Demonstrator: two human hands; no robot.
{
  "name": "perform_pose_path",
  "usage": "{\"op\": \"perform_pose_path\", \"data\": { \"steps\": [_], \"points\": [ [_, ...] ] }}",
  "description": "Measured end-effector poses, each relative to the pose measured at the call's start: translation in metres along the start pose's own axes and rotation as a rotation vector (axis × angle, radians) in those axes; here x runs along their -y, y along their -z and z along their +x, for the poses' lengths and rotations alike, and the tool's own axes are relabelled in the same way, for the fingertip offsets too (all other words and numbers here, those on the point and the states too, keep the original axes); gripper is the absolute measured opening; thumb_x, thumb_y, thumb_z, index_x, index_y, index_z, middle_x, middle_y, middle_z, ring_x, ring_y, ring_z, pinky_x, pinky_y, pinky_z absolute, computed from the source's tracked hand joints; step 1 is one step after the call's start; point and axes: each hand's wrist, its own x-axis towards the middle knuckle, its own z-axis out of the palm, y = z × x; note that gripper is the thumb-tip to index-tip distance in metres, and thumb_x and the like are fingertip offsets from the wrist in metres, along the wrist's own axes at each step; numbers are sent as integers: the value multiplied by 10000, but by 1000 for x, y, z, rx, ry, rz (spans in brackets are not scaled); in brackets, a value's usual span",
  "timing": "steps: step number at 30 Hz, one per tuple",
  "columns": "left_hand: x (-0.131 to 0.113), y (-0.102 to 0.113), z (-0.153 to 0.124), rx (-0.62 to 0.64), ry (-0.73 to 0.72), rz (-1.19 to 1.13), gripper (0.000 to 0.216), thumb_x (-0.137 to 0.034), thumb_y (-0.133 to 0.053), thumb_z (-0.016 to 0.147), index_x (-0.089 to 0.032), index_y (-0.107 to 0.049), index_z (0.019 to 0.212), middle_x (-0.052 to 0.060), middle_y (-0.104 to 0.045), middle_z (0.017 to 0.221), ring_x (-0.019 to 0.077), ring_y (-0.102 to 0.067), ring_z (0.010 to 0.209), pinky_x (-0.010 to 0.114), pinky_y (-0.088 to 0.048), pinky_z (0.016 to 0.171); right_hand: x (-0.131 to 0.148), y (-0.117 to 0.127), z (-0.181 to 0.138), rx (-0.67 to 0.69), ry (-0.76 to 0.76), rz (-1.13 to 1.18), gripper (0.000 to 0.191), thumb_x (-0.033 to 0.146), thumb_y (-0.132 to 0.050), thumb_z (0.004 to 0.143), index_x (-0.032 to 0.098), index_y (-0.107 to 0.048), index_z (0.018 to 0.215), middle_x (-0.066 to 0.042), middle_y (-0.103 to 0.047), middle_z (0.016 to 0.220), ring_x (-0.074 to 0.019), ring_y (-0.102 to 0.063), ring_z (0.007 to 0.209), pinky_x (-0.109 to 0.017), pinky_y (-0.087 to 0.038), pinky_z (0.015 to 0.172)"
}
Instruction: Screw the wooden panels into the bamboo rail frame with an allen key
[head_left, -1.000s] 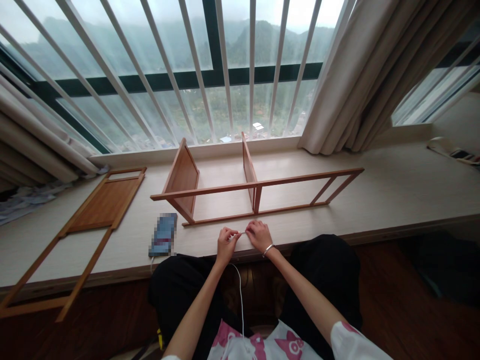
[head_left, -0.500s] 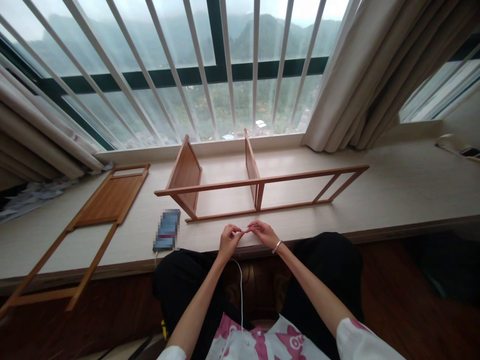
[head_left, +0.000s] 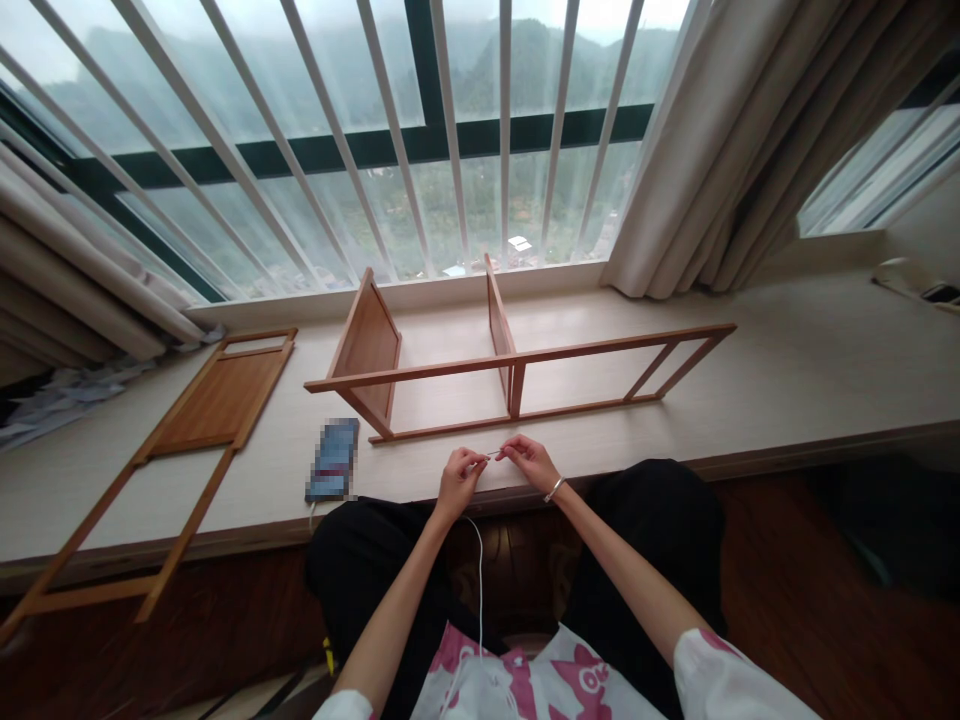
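Note:
My left hand (head_left: 459, 482) is closed in a pinch near the front edge of the pale window ledge. Facing it, my right hand (head_left: 532, 466) pinches too, with a bracelet on its wrist. Between the two sets of fingertips shows a small thin pin-like piece (head_left: 493, 455), too small to name surely; both hands appear to grip it. Just beyond the hands, a brown wooden frame (head_left: 585, 349) stands on its long side, with two wooden panels (head_left: 369, 345) projecting toward the window.
A second wooden frame with a panel (head_left: 217, 400) lies flat at the left, its legs overhanging the ledge (head_left: 787, 370). A phone (head_left: 332, 460) with a cable lies left of my hands. A white cable (head_left: 481, 580) hangs between my knees. Curtains (head_left: 675, 180) flank the barred window.
My right fingertips have drawn slightly up and away from my left ones, so more of the thin piece shows between them. The wooden frames stay where they were.

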Motion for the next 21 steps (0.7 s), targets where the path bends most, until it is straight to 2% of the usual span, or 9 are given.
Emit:
{"op": "perform_pose_path", "data": {
  "steps": [9, 15, 21],
  "points": [
    [3, 0, 1, 2, -19, 38, 180, -317, -487, 806, -221, -635, 838, 44, -559, 795, 148, -486, 806, 273, -403, 664, -4, 0, -2, 67, 1, 4, 310, 475, -525, 769, 179, -550, 859, -57, -678, 788, -170, -636, 799, -341, -457, 795],
    [1, 2, 1, 22, -26, 75, 172, -309, -476, 810, -217, -619, 830, 47, -559, 813, 155, -475, 819, 275, -397, 666, -2, 0, -4, 40, 0, -69, 282, 453, -519, 780, 184, -555, 855, -51, -679, 775, -168, -633, 776, -339, -463, 786],
    [2, 7, 8, 22, -74, 197, 158, -309, -493, 797, -228, -627, 816, 48, -558, 829, 173, -478, 861, 333, -373, 787, -3, 0, -5, 16, 12, -177, 262, 440, -507, 789, 195, -564, 863, -41, -679, 766, -167, -633, 770, -334, -469, 771]
  ]
}}
